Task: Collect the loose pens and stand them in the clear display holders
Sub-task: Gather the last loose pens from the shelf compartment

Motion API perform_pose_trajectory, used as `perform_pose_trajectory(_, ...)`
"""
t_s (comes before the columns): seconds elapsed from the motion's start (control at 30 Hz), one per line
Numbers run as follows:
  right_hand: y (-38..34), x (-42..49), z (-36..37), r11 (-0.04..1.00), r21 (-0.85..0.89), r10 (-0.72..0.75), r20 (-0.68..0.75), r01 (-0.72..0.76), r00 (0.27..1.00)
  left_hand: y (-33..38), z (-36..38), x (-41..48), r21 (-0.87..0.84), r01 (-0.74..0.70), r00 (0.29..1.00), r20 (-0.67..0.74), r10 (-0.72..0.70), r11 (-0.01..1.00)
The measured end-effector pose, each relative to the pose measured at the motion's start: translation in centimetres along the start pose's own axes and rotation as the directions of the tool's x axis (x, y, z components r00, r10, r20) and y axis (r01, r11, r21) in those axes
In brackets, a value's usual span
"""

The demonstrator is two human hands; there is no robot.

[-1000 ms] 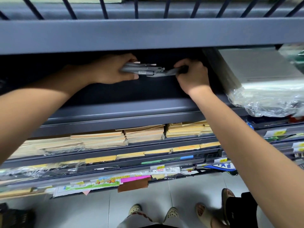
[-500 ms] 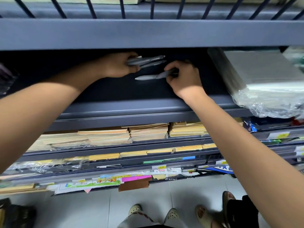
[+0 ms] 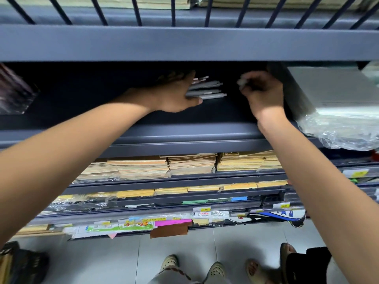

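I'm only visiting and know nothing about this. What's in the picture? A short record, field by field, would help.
Place: dark shelf in a stationery rack
Left hand: grips a bundle of grey pens, ends sticking out to the right
Right hand: fingers curled, seemingly pinching one pen; blurred
Right of it: plastic-wrapped paper stack
Shelf below: envelopes in stacks
Display holders: not in view
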State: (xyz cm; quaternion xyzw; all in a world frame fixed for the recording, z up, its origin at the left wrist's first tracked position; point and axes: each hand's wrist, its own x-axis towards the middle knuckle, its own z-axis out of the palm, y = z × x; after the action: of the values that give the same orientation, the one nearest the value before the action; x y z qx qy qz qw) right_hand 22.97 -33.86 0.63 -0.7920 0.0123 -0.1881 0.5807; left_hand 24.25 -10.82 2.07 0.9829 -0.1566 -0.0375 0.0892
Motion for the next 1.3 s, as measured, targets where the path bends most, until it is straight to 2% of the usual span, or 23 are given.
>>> perform_pose_trajectory(0.07,0.4,-0.1,-0.4,0.96,-0.28,-0.002,0.106,0.032,0.994,0.4,0.1,0.6,0.042,0.005,0.999,0.031,-0.006,0.999)
perform_pose_trajectory(0.13,0.5,-0.4,-0.6,0.883,-0.461,-0.012,0.157,0.084,0.988,0.9,0.0,1.1,0.051,0.002,0.999,0.053,-0.004,0.999)
perform_pose_trajectory(0.2,0.2,-0.9,-0.9,0.86,-0.505,-0.008,0.143,0.08,0.99,1.2,-0.3,1.4,0.036,0.01,0.999,0.039,-0.012,0.999)
perform_pose_trajectory(0.3,-0.5,-1.3,-1.0,0.843,-0.538,0.022,0.037,0.001,0.999,1.0,-1.6,1.1,0.045,0.063,0.998,0.007,-0.063,0.997)
perform_pose_trajectory(0.4,-0.9,-1.1,-0.6,0.784,-0.615,0.056,-0.07,-0.088,0.996,0.8,-3.4,1.2,0.122,0.122,0.984,0.113,-0.136,0.985)
perform_pose_trajectory(0.5,-0.7,-1.0,-0.2,0.7,-0.704,0.087,-0.075,-0.114,0.993,2.1,-4.7,1.0,0.177,0.188,0.93,0.285,-0.233,0.966)
perform_pose_trajectory(0.53,-0.6,-1.0,-0.1,0.675,-0.729,0.088,-0.067,-0.109,0.994,2.8,-5.1,0.9,0.186,0.204,0.92,0.298,-0.254,0.961)
perform_pose_trajectory(0.63,-0.6,-1.0,-0.2,0.668,-0.737,0.068,-0.074,-0.101,0.995,4.3,-5.3,1.2,0.181,0.216,0.924,0.28,-0.261,0.959)
perform_pose_trajectory(0.73,-0.7,-1.3,-0.4,0.682,-0.725,0.041,-0.084,-0.089,0.996,5.3,-5.2,1.4,0.248,0.252,0.867,0.37,-0.332,0.935)
perform_pose_trajectory(0.8,-0.8,-1.4,-0.4,0.669,-0.739,0.025,-0.087,-0.082,0.996,5.6,-5.1,0.9,0.241,0.268,0.868,0.36,-0.343,0.933)
perform_pose_trajectory(0.87,-0.8,-1.5,-0.4,0.647,-0.759,0.015,-0.085,-0.074,0.996,5.2,-5.0,0.5,0.235,0.274,0.895,0.291,-0.337,0.932)
perform_pose_trajectory(0.97,-0.7,-1.4,-0.3,0.611,-0.788,0.016,-0.078,-0.071,0.997,4.0,-4.0,0.5,0.127,0.253,0.96,0.088,-0.265,0.959)
perform_pose_trajectory(1.07,-0.7,-1.3,-0.5,0.601,-0.797,0.013,-0.06,-0.056,0.998,3.7,-3.3,-0.3,0.095,0.248,0.969,-0.006,-0.249,0.964)
perform_pose_trajectory(1.2,-0.7,-1.7,-1.1,0.671,-0.741,-0.036,-0.036,-0.003,0.999,3.6,-3.6,-2.5,-0.086,0.316,0.949,0.003,-0.316,0.945)
perform_pose_trajectory(1.3,-0.7,-2.3,-1.9,0.789,-0.615,-0.041,-0.018,0.021,0.999,3.9,-3.8,-5.2,-0.264,0.395,0.911,-0.01,-0.412,0.88)
